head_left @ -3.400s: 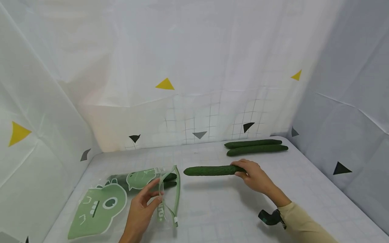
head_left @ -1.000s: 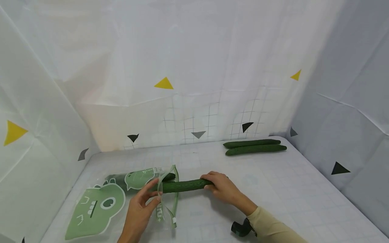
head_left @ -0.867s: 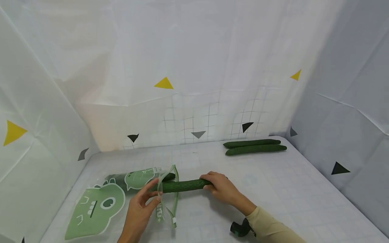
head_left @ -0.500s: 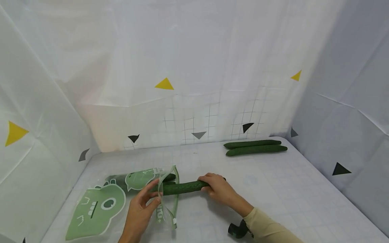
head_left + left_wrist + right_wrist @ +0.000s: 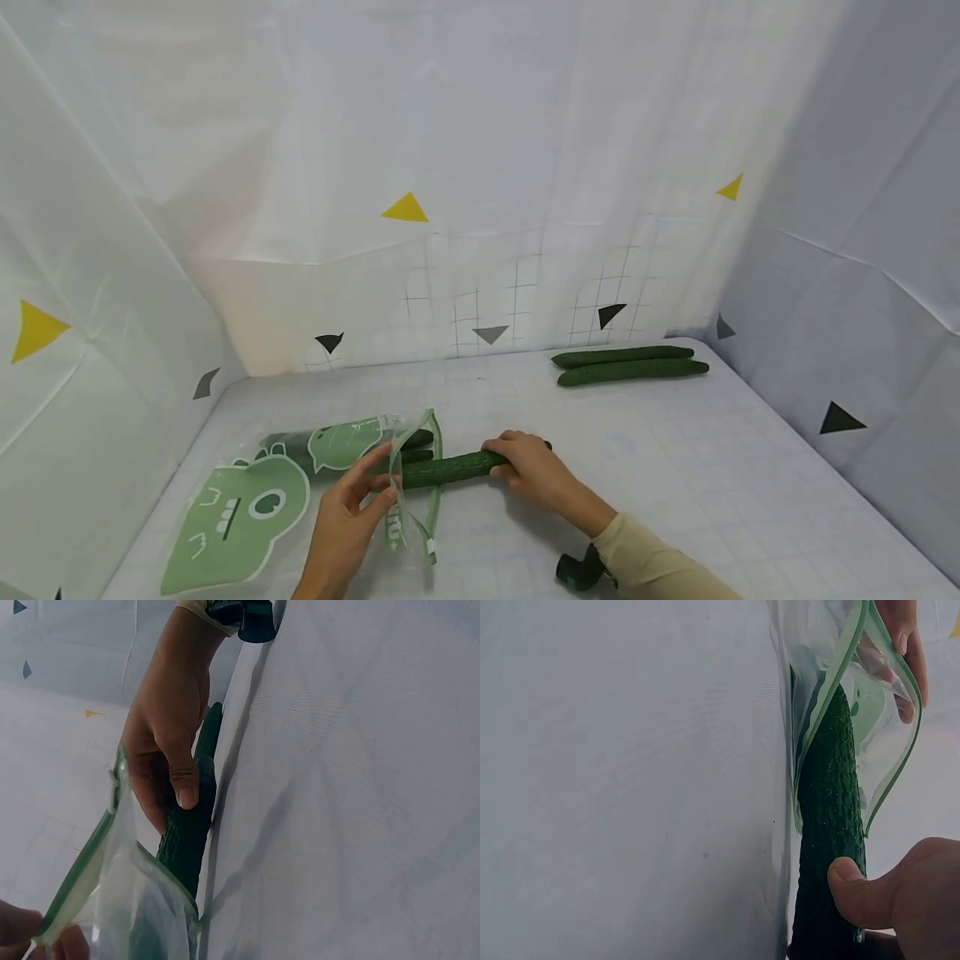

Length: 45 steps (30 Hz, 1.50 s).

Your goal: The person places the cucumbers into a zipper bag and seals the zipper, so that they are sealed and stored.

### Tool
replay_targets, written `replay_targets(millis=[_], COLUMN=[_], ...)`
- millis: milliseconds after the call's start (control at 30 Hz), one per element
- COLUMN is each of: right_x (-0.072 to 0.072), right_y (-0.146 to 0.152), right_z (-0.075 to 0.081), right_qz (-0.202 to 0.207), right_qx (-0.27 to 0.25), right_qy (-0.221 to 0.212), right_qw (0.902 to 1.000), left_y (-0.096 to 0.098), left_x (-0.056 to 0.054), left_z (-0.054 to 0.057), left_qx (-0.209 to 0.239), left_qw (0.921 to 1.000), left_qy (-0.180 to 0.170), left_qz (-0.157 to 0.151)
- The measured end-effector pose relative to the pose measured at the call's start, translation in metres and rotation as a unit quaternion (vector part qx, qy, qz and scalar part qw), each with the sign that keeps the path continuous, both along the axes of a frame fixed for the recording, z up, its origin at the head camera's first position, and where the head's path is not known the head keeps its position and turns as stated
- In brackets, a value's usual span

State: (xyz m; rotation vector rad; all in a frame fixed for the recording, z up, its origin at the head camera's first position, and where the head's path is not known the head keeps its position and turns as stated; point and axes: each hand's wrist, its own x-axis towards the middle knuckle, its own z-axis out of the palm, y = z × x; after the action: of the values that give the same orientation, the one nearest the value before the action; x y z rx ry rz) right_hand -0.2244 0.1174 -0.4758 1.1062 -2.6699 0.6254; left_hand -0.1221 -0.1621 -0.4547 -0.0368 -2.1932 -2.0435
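Note:
In the head view, a clear zip bag with a green cartoon print lies at the left, its green-edged mouth facing right. My left hand pinches the upper edge of that mouth and holds it apart, as the left wrist view also shows. My right hand grips a dark green cucumber near its right end. The cucumber's far end is inside the mouth in the right wrist view, where my right thumb lies along its skin. Two more cucumbers are in the bag, their ends showing behind the held one.
Two loose cucumbers lie side by side at the back right of the white-covered table. White sheets with coloured triangles wall in the back and sides. A dark wrist camera hangs below my right sleeve.
My right hand has brought the cucumber leftward from beside the bag into its mouth. Within the last second it shifted slightly further left and nearer. My left hand has kept its place.

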Motion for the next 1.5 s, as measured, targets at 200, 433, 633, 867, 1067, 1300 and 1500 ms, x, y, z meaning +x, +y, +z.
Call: replay_targets(millis=[200,433,633,867,1067,1300,1500], right_x=[0.000,-0.001,-0.010,-0.021,-0.026,-0.028,-0.027], right_y=[0.000,0.010,0.035,0.058,0.063,0.067,0.064], right_z=[-0.003,0.005,0.009,0.010,0.009,0.003,0.000], right_qz=[0.000,0.013,0.018,0.011,0.024,0.054,0.066], right_qx=[0.005,0.018,0.018,0.016,0.036,0.008,-0.014], right_qy=[0.003,-0.016,-0.063,-0.081,-0.083,-0.073,-0.038], right_qw=[1.0000,0.9996,0.9977,0.9965,0.9956,0.9958,0.9970], left_y=[0.000,0.000,0.000,0.000,0.001,0.001,0.000], left_x=[0.002,0.002,0.001,0.000,0.000,0.000,0.001], left_z=[0.000,-0.001,-0.002,-0.001,0.000,0.000,0.000], left_qx=[0.002,0.003,-0.003,-0.010,-0.005,-0.009,-0.007], left_qw=[1.0000,0.9999,0.9999,0.9999,1.0000,1.0000,1.0000], left_qy=[0.000,0.011,0.012,0.008,0.005,0.001,0.004], left_qz=[0.003,-0.003,-0.002,0.002,0.001,0.002,0.004])
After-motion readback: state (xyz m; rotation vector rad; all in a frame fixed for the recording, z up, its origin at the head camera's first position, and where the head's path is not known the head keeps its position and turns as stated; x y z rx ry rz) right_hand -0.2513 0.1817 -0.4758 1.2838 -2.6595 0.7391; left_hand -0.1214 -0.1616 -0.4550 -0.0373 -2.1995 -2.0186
